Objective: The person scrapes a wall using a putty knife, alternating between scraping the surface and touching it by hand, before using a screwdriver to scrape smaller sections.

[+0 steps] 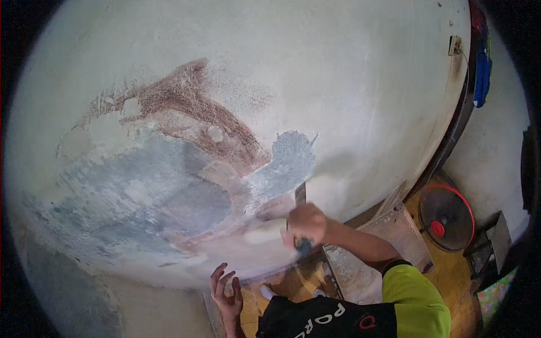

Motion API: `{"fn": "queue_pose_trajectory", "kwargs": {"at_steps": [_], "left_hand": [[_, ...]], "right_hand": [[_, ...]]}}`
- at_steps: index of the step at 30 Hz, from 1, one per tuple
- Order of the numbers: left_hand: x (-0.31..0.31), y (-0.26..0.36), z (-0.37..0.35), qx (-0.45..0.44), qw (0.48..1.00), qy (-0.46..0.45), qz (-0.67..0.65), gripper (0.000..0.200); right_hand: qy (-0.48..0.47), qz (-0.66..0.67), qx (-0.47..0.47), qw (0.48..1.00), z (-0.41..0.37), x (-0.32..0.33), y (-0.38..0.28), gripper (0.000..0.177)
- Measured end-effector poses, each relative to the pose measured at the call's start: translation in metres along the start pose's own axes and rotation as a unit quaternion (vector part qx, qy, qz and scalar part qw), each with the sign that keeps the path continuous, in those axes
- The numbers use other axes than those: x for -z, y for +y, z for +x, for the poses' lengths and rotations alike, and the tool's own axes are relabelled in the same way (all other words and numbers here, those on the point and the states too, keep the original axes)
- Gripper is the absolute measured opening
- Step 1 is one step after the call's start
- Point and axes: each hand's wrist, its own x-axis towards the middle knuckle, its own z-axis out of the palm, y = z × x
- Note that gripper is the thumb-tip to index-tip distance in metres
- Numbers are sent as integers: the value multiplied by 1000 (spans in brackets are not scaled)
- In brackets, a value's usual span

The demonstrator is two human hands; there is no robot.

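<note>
My right hand [307, 222] is closed around a tool with a dark blue handle end [303, 247]. A flat metal blade [300, 194] shows above the fist, close to the wall; motion blurs part of the tool. On the pale wall [372, 101] are a grey patch [163, 186], a smaller grey patch [290, 158] and a rough brown-red patch [191, 104]. My left hand [227, 292] is raised near the wall's lower part, fingers apart and curved, holding nothing.
A round fan [446, 218] with a red rim stands on the yellowish floor [451, 270] at the right. A dusty board [366, 253] lies beneath my right arm. A socket [455, 45] with a cable is on the wall at upper right.
</note>
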Motion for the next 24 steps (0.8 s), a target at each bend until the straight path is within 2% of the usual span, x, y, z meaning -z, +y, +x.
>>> {"fn": "queue_pose_trajectory", "kwargs": {"at_steps": [2,3,5,8,9,11,14,17,20,21,24], "left_hand": [[-7,-3,4,-10,1000,6,-9,23],[-10,-2,5,-10,1000,4,-10,24],[-10,2,10,-13,1000,-4,-7,24],[-12,1,6,-26,999,9,-21,24],[-12,1,4,-19,1000,2,-18,24],[-14,1,2,-6,1000,-4,-13,24],[-11,1,-3,-14,1000,15,-17,24],[-13,-6,-6,0,1000,19,-13,24],[-10,-6,-10,12,1000,26,-10,23],[-10,-7,-9,9,1000,27,-10,22],[-10,-13,-12,5,999,36,-24,22]], "right_hand": [[-49,-123,69,989,-26,-12,14,24],[-46,-119,73,989,-24,-14,16,27],[-43,-161,74,983,2,7,7,12],[-35,-103,121,987,10,-8,-8,12],[-21,-142,162,976,11,-9,-20,9],[-65,-69,141,985,6,-7,-6,9],[-28,-100,151,983,1,-6,13,9],[-40,-117,197,972,19,-9,-30,12],[-21,-91,68,993,0,-5,13,18],[-6,-69,67,995,17,2,-1,27],[36,-130,146,980,28,1,-29,28]]}}
